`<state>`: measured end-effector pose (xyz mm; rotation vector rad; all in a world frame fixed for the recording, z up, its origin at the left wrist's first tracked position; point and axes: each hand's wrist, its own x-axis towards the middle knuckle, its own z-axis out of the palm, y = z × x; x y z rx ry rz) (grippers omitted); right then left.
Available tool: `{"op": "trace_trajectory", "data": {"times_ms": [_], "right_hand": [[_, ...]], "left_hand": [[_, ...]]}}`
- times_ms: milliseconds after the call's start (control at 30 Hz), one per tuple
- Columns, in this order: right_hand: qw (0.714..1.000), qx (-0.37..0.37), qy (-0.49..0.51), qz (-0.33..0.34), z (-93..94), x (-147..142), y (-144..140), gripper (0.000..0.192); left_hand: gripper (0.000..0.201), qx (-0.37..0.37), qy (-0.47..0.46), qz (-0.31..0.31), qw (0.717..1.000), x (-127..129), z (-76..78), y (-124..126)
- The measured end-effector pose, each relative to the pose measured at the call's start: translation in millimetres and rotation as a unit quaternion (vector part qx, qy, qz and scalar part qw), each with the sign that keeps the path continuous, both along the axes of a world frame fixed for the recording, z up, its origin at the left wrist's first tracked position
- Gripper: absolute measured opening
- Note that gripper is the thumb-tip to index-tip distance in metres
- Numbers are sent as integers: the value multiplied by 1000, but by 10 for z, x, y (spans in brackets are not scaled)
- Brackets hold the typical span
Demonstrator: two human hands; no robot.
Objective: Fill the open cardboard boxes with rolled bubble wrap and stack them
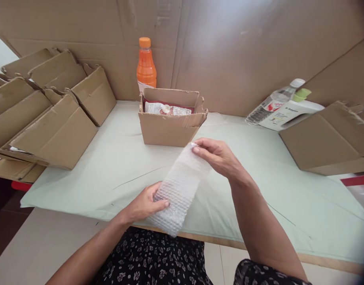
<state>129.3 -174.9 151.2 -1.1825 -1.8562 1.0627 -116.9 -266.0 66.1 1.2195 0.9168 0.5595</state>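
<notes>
Head view, sweeping from the left edge: stacked flattened cardboard boxes (51, 114) leaning in the upper left of the frame, resting on the pale green table cover (110, 166), with a red strip (21, 185) peeking out beneath at the far left. Lower left of centre now, left hand (145, 206) closed on the near end of the bubble wrap strip (180, 190), thumb pressed flat on top, fingers tucked under it. Bubble wrap held up off the table, running diagonally from lower centre up toward middle centre, its low end hanging past the table's front edge above the floral-print lap (158, 257). Behind it, upper centre, an orange bottle (146, 63) with orange cap standing upright against the cardboard backdrop (229, 47), and just in front an open small cardboard box (171, 118) with a packaged item (167, 109) lying inside, flaps ragged. Right of centre, right hand (219, 156) pinching the upper end of the bubble wrap between thumb and fingertips, close to the front wall of the open box but apart from it. Further right, upper right of the frame, a clear plastic bottle (272, 103) lying tilted beside a white jug (291, 113) with green cap, then another cardboard box (330, 138) at the right edge.
</notes>
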Motion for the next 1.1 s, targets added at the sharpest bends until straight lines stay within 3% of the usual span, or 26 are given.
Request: {"op": "trace_trajectory", "data": {"times_ms": [100,200,267,367,400,467,600,667,767,867,1000,1100], "right_hand": [[997,31,-14,-65,-271,-49,172,41],[994,45,-9,-99,-510,-102,34,39],[1000,6,-18,-16,-607,-135,-195,32],[981,-77,-67,168,-718,-227,-446,31],[973,-90,-77,199,-760,-273,-453,33],[980,-87,-72,163,-846,-362,-347,38],[998,-46,-40,-16,-921,-391,-61,38],[998,-37,-44,-8,-898,-330,-105,38],[998,-29,-52,27,-866,-201,-395,32],[998,-7,-56,-9,-888,-88,-736,26],[994,57,-68,-71,-944,-68,-1056,25],[987,116,-114,-2,-979,-204,-1203,31]], "left_hand": [[78,-123,-77,91,985,-223,-38,-402],[103,-170,-111,164,965,-430,-63,-644],[101,-162,-103,165,967,-541,-76,-734],[75,-159,-39,103,981,-636,-114,-824],[67,-168,-15,82,982,-645,-129,-847],[58,-196,6,59,979,-630,-146,-882],[49,-239,-52,113,963,-521,-77,-847],[50,-267,-101,173,943,-449,-7,-750],[61,-330,-194,238,893,-343,88,-520],[66,-370,-237,266,858,-261,153,-299],[57,-342,-183,285,876,-219,188,-219],[67,-274,-120,282,912,-248,145,-326]]}}
